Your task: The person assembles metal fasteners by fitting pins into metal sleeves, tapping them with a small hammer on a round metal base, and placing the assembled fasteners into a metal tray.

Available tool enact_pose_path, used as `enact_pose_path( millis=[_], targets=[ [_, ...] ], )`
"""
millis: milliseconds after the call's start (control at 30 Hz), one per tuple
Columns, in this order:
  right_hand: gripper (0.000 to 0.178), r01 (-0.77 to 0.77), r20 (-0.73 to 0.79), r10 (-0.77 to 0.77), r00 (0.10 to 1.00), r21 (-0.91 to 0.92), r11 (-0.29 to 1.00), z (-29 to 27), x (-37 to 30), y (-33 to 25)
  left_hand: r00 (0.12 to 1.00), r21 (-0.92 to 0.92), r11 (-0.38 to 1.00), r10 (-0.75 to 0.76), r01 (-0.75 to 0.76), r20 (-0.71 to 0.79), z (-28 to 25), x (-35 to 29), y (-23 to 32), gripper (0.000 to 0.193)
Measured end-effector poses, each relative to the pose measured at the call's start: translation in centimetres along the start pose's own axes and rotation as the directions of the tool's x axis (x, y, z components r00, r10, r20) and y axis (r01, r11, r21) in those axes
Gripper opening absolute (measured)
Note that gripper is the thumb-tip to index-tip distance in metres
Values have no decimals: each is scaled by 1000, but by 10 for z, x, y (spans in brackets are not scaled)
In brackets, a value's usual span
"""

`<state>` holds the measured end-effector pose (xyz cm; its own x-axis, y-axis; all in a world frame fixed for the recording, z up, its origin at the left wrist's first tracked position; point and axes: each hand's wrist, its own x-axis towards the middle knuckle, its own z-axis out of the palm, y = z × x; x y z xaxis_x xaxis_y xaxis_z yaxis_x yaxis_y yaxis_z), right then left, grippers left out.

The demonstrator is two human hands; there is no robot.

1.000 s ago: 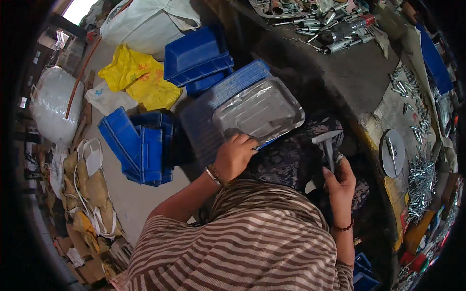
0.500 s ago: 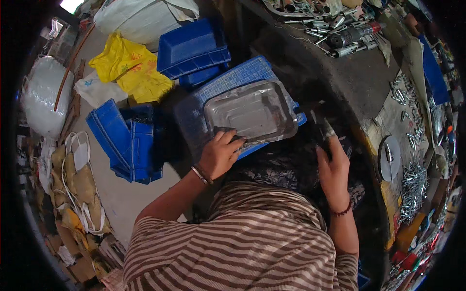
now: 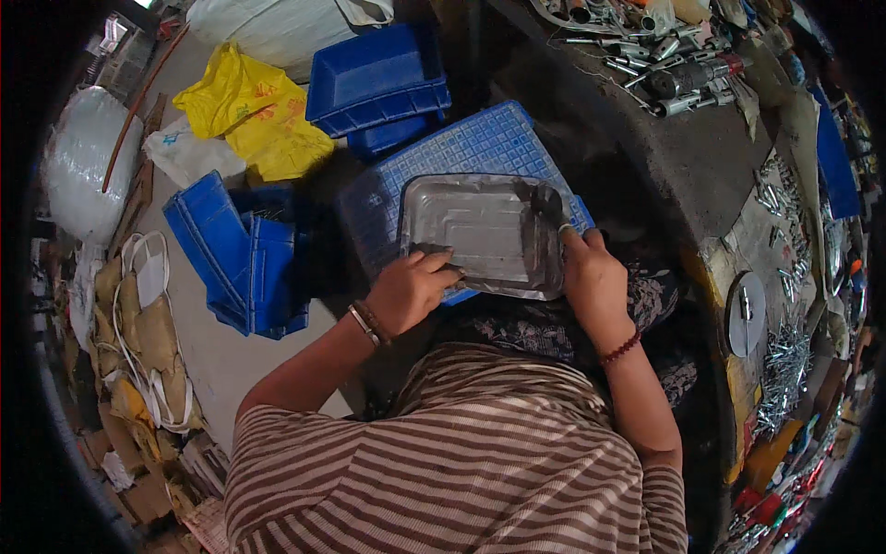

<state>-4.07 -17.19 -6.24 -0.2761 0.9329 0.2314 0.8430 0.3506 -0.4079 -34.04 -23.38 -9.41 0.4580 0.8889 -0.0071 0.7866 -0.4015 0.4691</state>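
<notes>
A shallow rectangular metal tray [image 3: 489,231], grey and empty-looking, lies in front of me over a blue grid-patterned plastic surface [image 3: 443,152]. My left hand [image 3: 413,288] is closed on the tray's near left corner, its dark-smudged fingertips over the rim. At the tray's right end, my right hand [image 3: 593,277] grips the rim, and the thumb side is partly hidden. Its finger ends look dark and reach over the tray's inside; whether they are covered or a small dark object is there, I cannot make out.
Blue plastic bins [image 3: 378,78] stand beyond the tray, with more blue bins [image 3: 245,263] to the left. A yellow plastic bag [image 3: 254,111] lies near them. On the right, a bench [image 3: 637,138] carries metal sockets, a power tool [image 3: 688,78] and piles of small metal parts [image 3: 784,369].
My right hand has moved left from the air beside the tray onto its right end. The tray has turned slightly clockwise and shifted a little toward me, with my left hand still on it.
</notes>
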Motion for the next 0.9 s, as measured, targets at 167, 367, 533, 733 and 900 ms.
enact_pose_path(
  millis=[167, 367, 533, 733, 900],
  targets=[
    [35, -13, -37, 10, 999, -81, 997, -6, 3, -9, 999, -7, 1000, 5, -5, 46, -7, 1, 4, 41],
    [31, 14, 28, -11, 1000, -108, 994, 7, -9, 9, 1000, 3, 1000, 2, -2, 23, 0, 0, 3, 44],
    [33, -25, 22, 27, 999, -85, 996, 8, -9, 8, 1000, -5, 1000, -20, 20, 19, -2, 0, 11, 43],
    [29, -40, -36, 38, 999, -37, 999, 5, -5, 7, 999, 16, 999, -33, 33, 10, 5, -1, 11, 42],
    [24, -87, 10, 87, 996, -43, 995, 17, -9, 19, 999, -27, 999, -46, 46, 0, 0, 2, 21, 41]
  ],
)
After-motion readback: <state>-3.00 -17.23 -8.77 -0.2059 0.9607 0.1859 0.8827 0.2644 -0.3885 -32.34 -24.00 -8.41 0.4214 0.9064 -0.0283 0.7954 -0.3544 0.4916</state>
